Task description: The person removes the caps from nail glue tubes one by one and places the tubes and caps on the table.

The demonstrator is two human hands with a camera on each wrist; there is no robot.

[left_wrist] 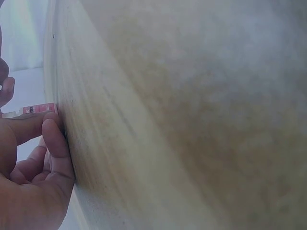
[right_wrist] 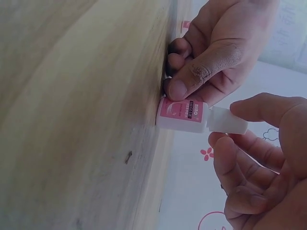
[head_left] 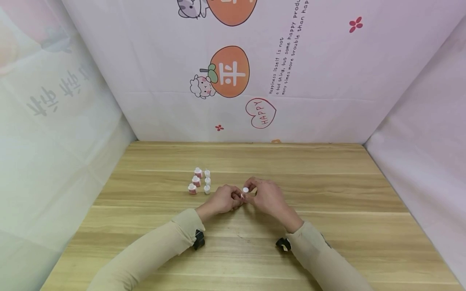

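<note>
A small white glue bottle (right_wrist: pixel 182 115) with a pink label stands upright on the table between the two hands. Its white cap (right_wrist: pixel 228 120) sits at the neck. Low on the body, my left hand (head_left: pixel 223 199) holds the bottle between thumb and fingers. My right hand (head_left: pixel 268 197) has its thumb and fingers at the cap, pinching it from both sides. In the left wrist view the bottle's pink label (left_wrist: pixel 38 109) shows past the left fingers, and the rest is mostly hidden.
Left of the hands, three similar bottles (head_left: pixel 196 181) stand in a slanting column on the wooden table (head_left: pixel 327 182). Beside them is a column of three small white pieces (head_left: pixel 207 181), apparently caps. A printed cloth (head_left: pixel 309 105) hangs behind the table, with more cloth at both sides.
</note>
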